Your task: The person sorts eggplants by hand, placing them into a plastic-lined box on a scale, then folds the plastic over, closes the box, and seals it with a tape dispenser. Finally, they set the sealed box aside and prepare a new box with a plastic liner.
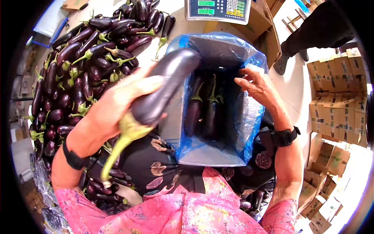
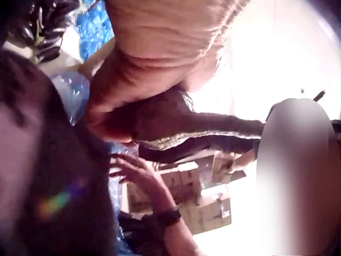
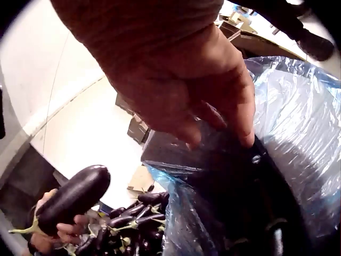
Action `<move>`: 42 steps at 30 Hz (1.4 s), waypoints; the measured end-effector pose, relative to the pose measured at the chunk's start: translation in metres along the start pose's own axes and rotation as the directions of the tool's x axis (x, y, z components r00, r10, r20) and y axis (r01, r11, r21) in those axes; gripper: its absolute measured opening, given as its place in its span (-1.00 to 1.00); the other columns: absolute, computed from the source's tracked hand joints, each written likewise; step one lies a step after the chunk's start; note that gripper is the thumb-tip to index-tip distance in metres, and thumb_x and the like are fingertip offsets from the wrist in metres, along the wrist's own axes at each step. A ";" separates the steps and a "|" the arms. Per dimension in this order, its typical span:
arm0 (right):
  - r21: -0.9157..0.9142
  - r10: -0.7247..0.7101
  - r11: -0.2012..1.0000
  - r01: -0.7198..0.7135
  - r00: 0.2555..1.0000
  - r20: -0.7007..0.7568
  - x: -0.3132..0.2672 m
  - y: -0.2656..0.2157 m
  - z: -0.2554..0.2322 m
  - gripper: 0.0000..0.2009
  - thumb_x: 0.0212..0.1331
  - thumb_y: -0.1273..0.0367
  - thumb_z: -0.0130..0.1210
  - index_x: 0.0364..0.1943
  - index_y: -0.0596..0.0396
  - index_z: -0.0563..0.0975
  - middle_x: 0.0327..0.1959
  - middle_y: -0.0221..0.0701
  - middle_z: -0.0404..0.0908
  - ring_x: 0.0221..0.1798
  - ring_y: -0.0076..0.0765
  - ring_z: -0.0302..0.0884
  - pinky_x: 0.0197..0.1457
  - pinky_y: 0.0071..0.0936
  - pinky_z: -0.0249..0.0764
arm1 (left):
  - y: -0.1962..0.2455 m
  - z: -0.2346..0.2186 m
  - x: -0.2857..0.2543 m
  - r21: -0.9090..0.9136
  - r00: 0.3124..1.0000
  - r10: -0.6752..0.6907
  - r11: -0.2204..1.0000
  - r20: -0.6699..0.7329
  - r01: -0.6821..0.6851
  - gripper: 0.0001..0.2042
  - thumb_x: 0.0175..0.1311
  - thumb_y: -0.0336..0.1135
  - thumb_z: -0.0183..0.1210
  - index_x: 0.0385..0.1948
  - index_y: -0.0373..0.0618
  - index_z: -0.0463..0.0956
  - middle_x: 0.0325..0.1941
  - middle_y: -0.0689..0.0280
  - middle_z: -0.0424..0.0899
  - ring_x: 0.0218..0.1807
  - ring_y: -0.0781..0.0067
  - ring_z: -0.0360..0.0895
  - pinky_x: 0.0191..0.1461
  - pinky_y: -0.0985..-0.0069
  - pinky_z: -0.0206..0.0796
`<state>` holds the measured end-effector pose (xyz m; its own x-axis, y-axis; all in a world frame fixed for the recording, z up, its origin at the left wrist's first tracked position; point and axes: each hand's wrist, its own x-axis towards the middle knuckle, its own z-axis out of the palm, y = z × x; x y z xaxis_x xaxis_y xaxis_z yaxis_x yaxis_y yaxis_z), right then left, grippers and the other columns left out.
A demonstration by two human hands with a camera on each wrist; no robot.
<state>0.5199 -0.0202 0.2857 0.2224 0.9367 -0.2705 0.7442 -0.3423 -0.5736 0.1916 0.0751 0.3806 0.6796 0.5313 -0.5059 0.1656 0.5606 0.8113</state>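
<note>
My left hand (image 1: 117, 99) grips a large dark eggplant (image 1: 171, 82) above the left side of the lined box, its green stem pointing down toward me. The same eggplant (image 3: 77, 194) shows at lower left in the right wrist view. A box (image 1: 210, 159) with a blue plastic liner (image 1: 255, 117) stands between my arms. Inside it lie a few eggplants (image 1: 212, 113), side by side with stems toward the far end. Over the box's right rim hangs my right hand (image 1: 259, 85), fingers loosely bent, holding nothing.
A big heap of eggplants (image 1: 83, 74) spreads along the left. A digital scale (image 1: 218, 11) stands beyond the box, beside an open carton (image 1: 269, 43). Stacked cartons (image 1: 339, 113) line the right. A person's leg (image 1: 311, 31) and shoe are at upper right.
</note>
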 end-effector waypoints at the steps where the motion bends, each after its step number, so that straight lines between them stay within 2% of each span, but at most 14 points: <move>1: 0.021 -0.029 0.999 0.029 0.999 -0.022 0.000 0.003 0.000 -0.50 0.23 0.12 0.19 0.06 0.30 0.55 -0.25 -0.06 0.69 -0.17 -0.11 0.65 -0.09 -0.28 0.53 | -0.005 0.006 0.021 0.035 0.997 -0.037 0.999 0.067 0.034 -0.41 0.39 -0.16 0.04 0.39 -0.20 0.11 -0.09 0.10 0.61 -0.29 0.46 0.62 -0.26 0.59 0.55; 4: 0.025 -0.094 0.995 0.096 0.993 -0.065 0.000 0.001 -0.005 -0.52 0.19 0.12 0.21 0.00 0.30 0.57 -0.21 0.03 0.68 -0.08 0.08 0.67 0.00 -0.17 0.54 | -0.031 0.033 0.079 0.191 0.978 -0.209 0.960 -0.011 0.207 -0.32 0.35 -0.19 0.11 0.43 -0.20 0.03 0.05 0.14 0.50 -0.04 0.51 0.53 -0.03 0.55 0.48; 6: 0.019 -0.111 0.993 0.113 0.990 -0.089 -0.002 -0.002 -0.010 -0.53 0.18 0.14 0.22 -0.02 0.29 0.58 -0.23 0.03 0.68 -0.09 0.09 0.66 -0.03 -0.15 0.54 | -0.065 0.050 0.118 0.153 0.983 -0.182 0.971 -0.005 0.181 -0.17 0.26 -0.11 0.16 0.42 -0.43 -0.09 0.29 -0.15 0.32 0.16 0.13 0.46 0.17 0.33 0.41; 9: 0.019 -0.121 0.992 0.123 0.987 -0.109 -0.006 0.000 -0.011 -0.56 0.17 0.17 0.23 -0.04 0.28 0.59 -0.26 0.03 0.67 -0.11 0.12 0.65 -0.07 -0.12 0.53 | -0.136 0.060 0.188 0.422 1.000 -0.021 0.906 -0.010 0.023 -0.09 0.15 -0.19 0.23 0.43 -0.44 -0.15 0.39 -0.27 0.21 0.34 0.00 0.36 0.31 0.31 0.32; 14: 0.015 -0.097 0.995 0.098 0.994 -0.044 -0.008 -0.005 -0.015 -0.58 0.14 0.21 0.23 -0.05 0.28 0.58 -0.34 0.05 0.66 -0.14 0.18 0.63 -0.11 -0.08 0.52 | -0.187 0.101 0.200 0.877 0.999 0.027 0.480 -0.040 0.022 -0.04 0.09 -0.29 0.29 0.49 -0.17 -0.18 0.30 -0.37 0.28 0.26 -0.28 0.42 0.29 0.07 0.34; 18: -0.064 -0.204 0.977 0.203 0.979 -0.012 -0.005 -0.003 -0.002 -0.66 0.15 0.26 0.22 -0.13 0.27 0.56 -0.41 0.09 0.61 -0.20 0.28 0.58 -0.18 0.01 0.47 | -0.157 0.077 0.206 0.929 0.987 -0.086 0.358 0.134 -0.095 -0.31 0.10 -0.25 0.30 0.32 -0.16 0.26 0.08 -0.14 0.59 0.16 -0.19 0.53 0.19 0.08 0.42; 20: -0.119 -0.233 0.965 0.236 0.972 0.034 -0.005 -0.007 0.009 -0.70 0.14 0.29 0.24 -0.15 0.22 0.54 -0.40 0.04 0.61 -0.22 0.28 0.56 -0.19 0.05 0.43 | -0.104 0.057 0.196 0.896 0.891 -0.189 0.263 0.413 -0.359 -0.50 0.15 -0.16 0.27 0.10 -0.25 0.51 -0.10 -0.10 0.66 0.05 -0.06 0.61 0.14 0.14 0.42; 22: -0.194 -0.298 0.936 0.295 0.955 0.017 -0.009 -0.010 0.022 -0.67 0.13 0.32 0.24 -0.08 0.20 0.52 -0.28 0.00 0.60 -0.16 0.25 0.54 -0.15 0.04 0.43 | -0.044 0.017 0.173 0.736 0.828 -0.228 0.612 0.513 -0.288 -0.47 0.27 -0.05 0.21 0.16 -0.24 0.48 -0.15 0.10 0.70 -0.11 0.33 0.64 0.00 0.39 0.48; 24: -0.231 -0.334 0.914 0.334 0.942 0.039 -0.012 -0.012 0.034 -0.62 0.16 0.35 0.22 0.03 0.26 0.50 -0.17 0.00 0.59 -0.12 0.26 0.51 -0.11 -0.01 0.43 | 0.001 -0.029 0.133 0.596 0.942 0.038 0.766 0.334 -0.243 -0.44 0.30 -0.11 0.20 0.28 -0.19 0.37 -0.07 0.19 0.65 -0.11 0.38 0.63 -0.03 0.46 0.47; 27: -0.240 -0.270 0.919 0.313 0.943 0.196 -0.012 -0.022 0.044 -0.59 0.12 0.34 0.24 0.04 0.21 0.49 -0.15 -0.01 0.57 -0.07 0.22 0.52 -0.07 -0.01 0.46 | 0.030 -0.108 0.069 0.542 0.970 0.242 0.812 0.023 -0.215 -0.46 0.37 -0.12 0.12 0.31 -0.21 0.33 0.03 0.23 0.61 0.01 0.48 0.57 0.12 0.55 0.40; 32: -0.193 -0.240 0.932 0.308 0.919 0.312 -0.007 -0.026 0.062 -0.58 0.11 0.32 0.25 0.04 0.24 0.51 -0.26 0.02 0.60 -0.13 0.24 0.56 -0.09 -0.03 0.48 | -0.095 -0.239 0.015 0.433 0.926 0.118 0.900 -0.360 0.054 -0.46 0.28 -0.09 0.21 0.20 -0.25 0.40 -0.15 0.31 0.64 -0.19 0.52 0.57 -0.05 0.50 0.47; 35: -0.221 -0.154 0.942 0.253 0.909 0.386 -0.004 -0.027 0.073 -0.57 0.13 0.31 0.24 0.04 0.27 0.50 -0.19 0.06 0.61 -0.10 0.28 0.56 -0.08 -0.03 0.51 | -0.208 -0.268 0.033 0.188 0.789 -0.033 0.964 -0.613 0.186 -0.48 0.25 -0.16 0.22 0.17 -0.30 0.41 -0.21 0.33 0.60 -0.20 0.53 0.56 -0.07 0.53 0.49; 38: -0.163 -0.132 0.965 0.206 0.917 0.376 -0.004 -0.036 0.080 -0.58 0.14 0.33 0.23 0.05 0.27 0.50 -0.17 0.07 0.61 -0.09 0.27 0.57 -0.07 -0.06 0.52 | -0.305 -0.295 0.084 0.473 0.697 0.135 0.821 -0.704 0.320 -0.42 0.21 -0.08 0.25 0.16 -0.35 0.40 -0.03 0.03 0.64 -0.07 0.21 0.62 0.10 0.33 0.45; 42: -0.129 -0.095 0.978 0.164 0.902 0.422 0.000 -0.036 0.085 -0.59 0.14 0.35 0.22 0.04 0.29 0.50 -0.15 0.07 0.62 -0.07 0.24 0.59 -0.04 -0.10 0.52 | -0.281 -0.268 0.126 0.464 0.515 0.094 0.592 -0.852 0.659 -0.22 0.03 0.17 0.26 0.21 -0.22 0.33 0.20 -0.02 0.53 0.34 0.03 0.33 0.37 0.08 0.14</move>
<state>0.4397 -0.0139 0.2408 -0.1361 0.8461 -0.5153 0.8454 -0.1720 -0.5057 0.0395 0.1546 0.0107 -0.2432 0.8675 -0.4340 0.8773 0.3876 0.2831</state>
